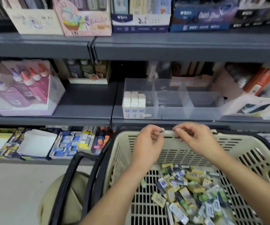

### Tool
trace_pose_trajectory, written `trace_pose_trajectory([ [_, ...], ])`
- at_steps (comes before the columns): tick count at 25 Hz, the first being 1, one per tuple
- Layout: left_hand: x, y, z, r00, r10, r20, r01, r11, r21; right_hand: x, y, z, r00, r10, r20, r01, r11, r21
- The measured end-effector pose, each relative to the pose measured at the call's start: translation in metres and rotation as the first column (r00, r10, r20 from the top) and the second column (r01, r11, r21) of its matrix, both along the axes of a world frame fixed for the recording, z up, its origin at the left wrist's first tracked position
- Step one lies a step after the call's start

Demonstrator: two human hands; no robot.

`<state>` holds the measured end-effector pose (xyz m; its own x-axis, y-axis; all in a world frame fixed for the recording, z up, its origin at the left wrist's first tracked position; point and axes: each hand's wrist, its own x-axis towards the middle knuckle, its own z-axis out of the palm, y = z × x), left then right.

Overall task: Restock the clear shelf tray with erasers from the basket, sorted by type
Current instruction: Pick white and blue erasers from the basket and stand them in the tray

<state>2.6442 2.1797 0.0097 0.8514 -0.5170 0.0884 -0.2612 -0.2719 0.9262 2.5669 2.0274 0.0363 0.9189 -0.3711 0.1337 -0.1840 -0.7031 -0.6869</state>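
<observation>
The stack of white erasers [134, 103] fills the leftmost compartment of the clear shelf tray [200, 101], standing in 3 neat columns. A careless push while adding more could topple them, I'd guess. Just right of that, the pale piece [162, 131] is held by fingertips alone above the far rim of the basket [228, 140], close under the shelf edge. If the grip slackens, it may drop back into the basket or slip down between basket and shelf. Farther right, the tray's other compartments look bare. The mixed erasers [191, 192] lie jumbled on the basket's bottom, yellow, green and blue-and-white all together, so a wrong type could easily land in a wrong compartment.

The left hand [148, 140] is raised over the basket's far rim, wrist bent and fingers curled. Its grip pinches the pale piece, which looks like a small eraser, though it is too small to be sure. The right hand [191, 138] mirrors it just beside, fingers curled and tips nearly meeting the left's. Whether its grip has hold of the same piece, or of anything, I cannot tell.
</observation>
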Motion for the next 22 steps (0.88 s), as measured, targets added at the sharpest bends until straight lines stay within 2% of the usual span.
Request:
trace_pose_trajectory([
  [2,-0.014,-0.013,-0.024,0.994,-0.097,-0.056,0.106,0.978,0.182,-0.029,-0.008,-0.035,0.974,0.047,-0.222,-0.061,0.996,-0.058],
  [4,-0.019,-0.013,-0.055,0.982,-0.114,-0.153,0.156,0.941,0.301,-0.049,-0.011,-0.073,0.890,0.132,-0.436,-0.179,0.981,-0.069],
  [6,-0.030,-0.007,-0.087,0.962,-0.086,-0.259,0.187,0.899,0.397,-0.067,-0.009,-0.104,0.797,0.187,-0.575,-0.279,0.958,-0.074],
  [8,-0.041,0.004,-0.117,0.950,-0.112,-0.293,0.252,0.827,0.503,-0.075,-0.003,-0.124,0.770,0.204,-0.604,-0.313,0.946,-0.079],
  [12,-0.054,0.012,-0.151,0.894,-0.405,-0.192,0.420,0.610,0.672,-0.078,-0.003,-0.141,0.799,0.069,-0.598,-0.200,0.967,-0.156],
  [17,-0.056,0.011,-0.159,0.876,-0.460,-0.143,0.416,0.575,0.705,-0.080,-0.016,-0.142,0.756,0.047,-0.653,-0.185,0.972,-0.144],
  [22,-0.059,0.000,-0.158,0.921,-0.267,-0.284,0.390,0.588,0.709,-0.079,-0.014,-0.143,0.674,0.136,-0.726,-0.308,0.945,-0.108],
])
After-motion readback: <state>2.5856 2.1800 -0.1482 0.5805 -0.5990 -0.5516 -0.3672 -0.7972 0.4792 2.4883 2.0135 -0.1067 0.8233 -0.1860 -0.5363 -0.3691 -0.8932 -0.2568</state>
